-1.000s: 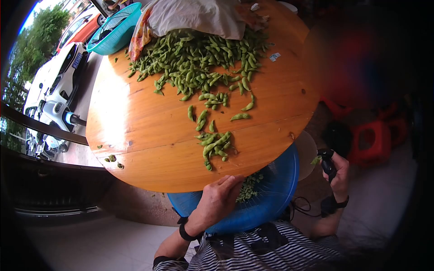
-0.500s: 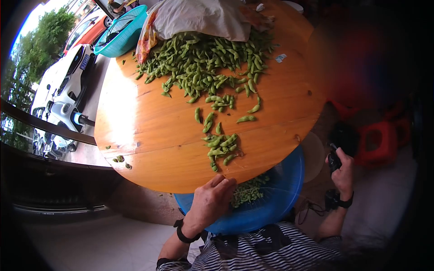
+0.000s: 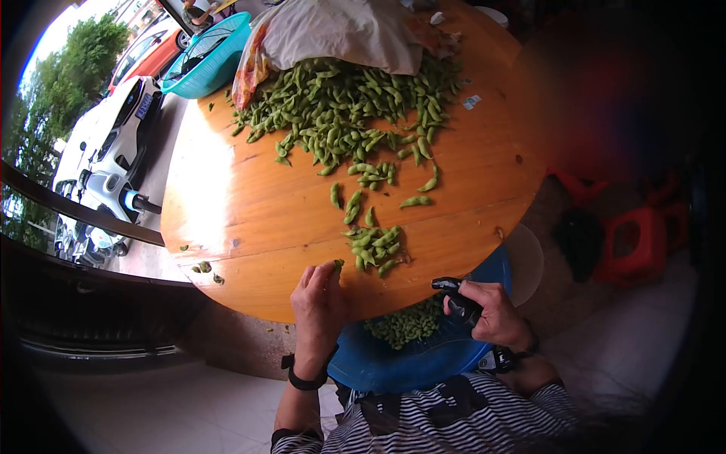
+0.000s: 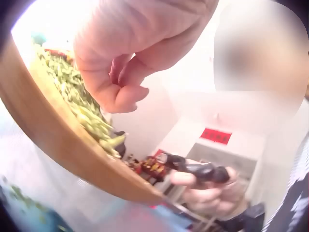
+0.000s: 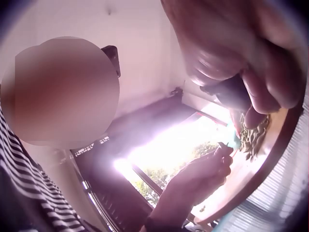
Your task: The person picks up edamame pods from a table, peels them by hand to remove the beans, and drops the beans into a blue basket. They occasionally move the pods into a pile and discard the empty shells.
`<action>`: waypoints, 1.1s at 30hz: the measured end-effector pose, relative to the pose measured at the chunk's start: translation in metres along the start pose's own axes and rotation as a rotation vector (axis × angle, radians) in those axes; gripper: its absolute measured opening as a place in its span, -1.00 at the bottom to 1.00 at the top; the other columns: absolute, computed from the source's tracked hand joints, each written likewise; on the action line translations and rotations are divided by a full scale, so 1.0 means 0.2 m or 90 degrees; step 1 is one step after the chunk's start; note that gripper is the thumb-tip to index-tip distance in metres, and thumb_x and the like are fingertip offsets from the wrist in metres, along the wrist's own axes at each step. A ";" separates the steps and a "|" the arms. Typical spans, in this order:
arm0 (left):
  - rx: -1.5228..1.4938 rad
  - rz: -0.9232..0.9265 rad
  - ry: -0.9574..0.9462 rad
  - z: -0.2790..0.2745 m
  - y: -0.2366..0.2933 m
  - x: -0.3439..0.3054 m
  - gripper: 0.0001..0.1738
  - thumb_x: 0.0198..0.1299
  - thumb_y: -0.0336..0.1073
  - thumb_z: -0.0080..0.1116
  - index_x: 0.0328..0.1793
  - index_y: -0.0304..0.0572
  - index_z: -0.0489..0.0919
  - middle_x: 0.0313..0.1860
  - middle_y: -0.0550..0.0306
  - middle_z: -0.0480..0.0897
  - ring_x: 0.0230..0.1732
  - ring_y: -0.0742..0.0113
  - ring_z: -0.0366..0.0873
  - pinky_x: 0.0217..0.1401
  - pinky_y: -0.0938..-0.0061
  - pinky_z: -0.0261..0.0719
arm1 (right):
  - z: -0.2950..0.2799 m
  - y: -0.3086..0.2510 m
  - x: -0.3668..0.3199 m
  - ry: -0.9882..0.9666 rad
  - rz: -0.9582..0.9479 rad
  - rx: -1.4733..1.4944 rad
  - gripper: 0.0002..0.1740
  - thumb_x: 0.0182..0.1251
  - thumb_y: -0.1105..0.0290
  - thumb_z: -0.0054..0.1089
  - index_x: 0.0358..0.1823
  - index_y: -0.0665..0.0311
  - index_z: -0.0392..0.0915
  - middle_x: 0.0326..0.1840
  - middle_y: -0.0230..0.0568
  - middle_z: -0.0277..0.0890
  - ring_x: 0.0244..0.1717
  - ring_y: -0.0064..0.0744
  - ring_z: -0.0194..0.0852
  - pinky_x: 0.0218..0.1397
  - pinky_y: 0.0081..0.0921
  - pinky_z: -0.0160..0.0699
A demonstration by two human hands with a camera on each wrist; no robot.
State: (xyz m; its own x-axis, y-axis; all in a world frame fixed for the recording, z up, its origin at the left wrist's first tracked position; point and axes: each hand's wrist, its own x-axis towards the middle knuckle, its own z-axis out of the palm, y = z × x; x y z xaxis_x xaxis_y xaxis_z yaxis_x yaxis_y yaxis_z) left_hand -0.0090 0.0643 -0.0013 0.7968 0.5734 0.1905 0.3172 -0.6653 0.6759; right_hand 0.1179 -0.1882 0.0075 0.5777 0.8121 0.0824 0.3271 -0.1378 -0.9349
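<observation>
My left hand is over the table's near edge, thumb and fingers pinching a small green soybean pod. In the left wrist view its fingertips are bent together. My right hand grips a black handheld tool, whose tip points left, over the basin's right side. Between the hands, shelled beans lie in a blue basin below the table edge. A small group of pods lies just beyond the left hand. Further back is a large heap of pods.
The round wooden table overhangs the basin. A pale cloth covers the back of the heap. A turquoise basket stands at the far left. Scraps lie at the left edge. Red stools stand on the right.
My left hand has moved up and left from the basin side, and a pod now shows at its fingertips. My right hand has come left with the black tool, from beside the basin to over it.
</observation>
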 end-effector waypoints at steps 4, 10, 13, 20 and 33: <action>-0.566 -0.237 -0.217 0.00 0.11 -0.02 -0.80 0.42 -0.34 0.15 -0.02 -0.36 0.62 -0.38 0.18 0.64 -0.51 0.55 0.48 -0.45 0.59 0.45 | 0.09 -0.05 0.07 -0.008 0.054 0.145 -0.63 -0.06 0.63 -0.16 -0.20 0.39 0.55 -0.43 -0.24 0.52 -0.43 -0.44 0.50 -0.26 -0.52 0.49; -0.711 -0.287 -0.252 0.14 0.23 -0.09 -0.83 0.42 -0.35 0.15 -0.02 -0.32 0.63 -0.48 0.19 0.59 -0.58 0.54 0.42 -0.54 0.66 0.33 | 0.13 -0.07 0.08 -0.040 0.170 0.488 -0.67 0.25 0.57 -0.26 -0.11 0.45 0.53 -0.44 -0.41 0.47 -0.59 -0.76 0.30 -0.57 -0.74 0.25; -0.552 -0.204 -0.184 0.20 0.20 -0.11 -0.87 0.40 -0.40 0.17 -0.07 -0.33 0.62 -0.48 0.23 0.58 -0.54 0.57 0.43 -0.51 0.68 0.35 | 0.14 -0.02 0.07 -0.067 0.185 0.583 -0.68 0.35 0.55 -0.28 -0.07 0.47 0.51 -0.43 -0.39 0.46 -0.60 -0.73 0.28 -0.58 -0.72 0.26; -0.574 -0.189 -0.172 0.22 0.24 -0.11 -0.86 0.42 -0.37 0.14 -0.06 -0.32 0.58 -0.42 0.26 0.61 -0.47 0.60 0.47 -0.47 0.70 0.38 | 0.18 -0.02 0.09 -0.006 0.203 0.573 -0.68 0.53 0.43 -0.27 -0.04 0.48 0.49 -0.53 -0.37 0.39 -0.59 -0.71 0.28 -0.58 -0.71 0.27; -0.773 -0.301 -0.298 0.16 0.23 -0.11 -0.91 0.40 -0.40 0.16 -0.08 -0.26 0.53 -0.29 0.22 0.66 -0.49 0.61 0.42 -0.47 0.72 0.35 | 0.11 -0.02 0.09 -0.073 0.202 0.511 -0.67 0.53 0.36 -0.12 0.10 0.38 0.54 -0.50 -0.45 0.37 -0.56 -0.74 0.28 -0.50 -0.72 0.32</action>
State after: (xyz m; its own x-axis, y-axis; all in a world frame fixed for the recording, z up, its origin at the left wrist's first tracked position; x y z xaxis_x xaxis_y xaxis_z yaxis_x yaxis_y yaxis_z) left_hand 0.0041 0.0048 0.0024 0.9133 0.2528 -0.3192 0.1535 0.5123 0.8449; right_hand 0.1106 -0.1595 0.0061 0.4599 0.8609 -0.2177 -0.4871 0.0396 -0.8724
